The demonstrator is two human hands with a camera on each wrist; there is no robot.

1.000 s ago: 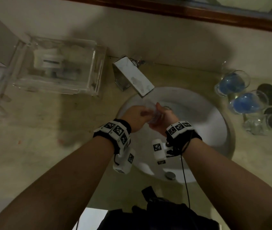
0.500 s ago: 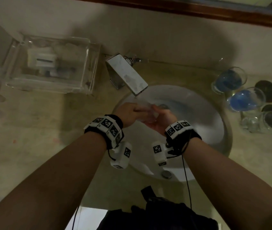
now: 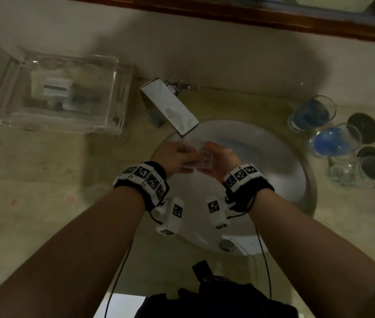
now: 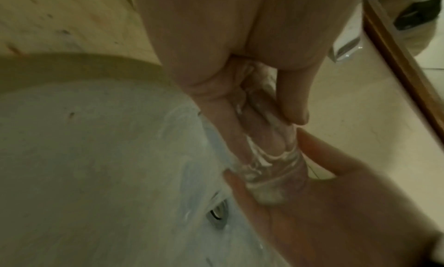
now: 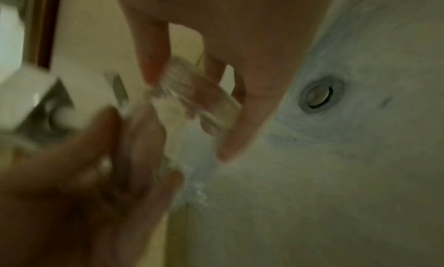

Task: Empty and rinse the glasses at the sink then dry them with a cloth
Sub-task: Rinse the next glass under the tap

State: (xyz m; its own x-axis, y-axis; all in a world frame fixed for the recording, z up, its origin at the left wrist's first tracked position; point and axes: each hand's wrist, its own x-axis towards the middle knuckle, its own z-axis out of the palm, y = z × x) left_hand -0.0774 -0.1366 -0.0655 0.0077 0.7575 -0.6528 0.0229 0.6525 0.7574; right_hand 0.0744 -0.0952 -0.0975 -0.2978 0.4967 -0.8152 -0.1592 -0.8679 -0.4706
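The clear glass sits between your two hands, lying roughly sideways over the white sink, right under the outlet of the square metal tap. In the left wrist view the glass shows wet streaks, and its thick base points toward your right palm. Your left hand has several fingers pushed inside the glass, with the thumb lying along the outside wall, so that hand is clamped on it. Your right hand cups the base end, with fingers and thumb curled round the outside; the right wrist view is blurred, but the hold on the glass is plain there too. White splashes of water show on the basin below the hands in that view.

The sink drain lies beyond the glass, toward the middle of the basin. The sink is set into a beige worktop. On its right side stand two stemmed glasses holding blue liquid, and just in front of them a clear one holding none. Dark round coasters lie beside these. On the left of the worktop, against the wall, is a clear plastic box with white items inside.
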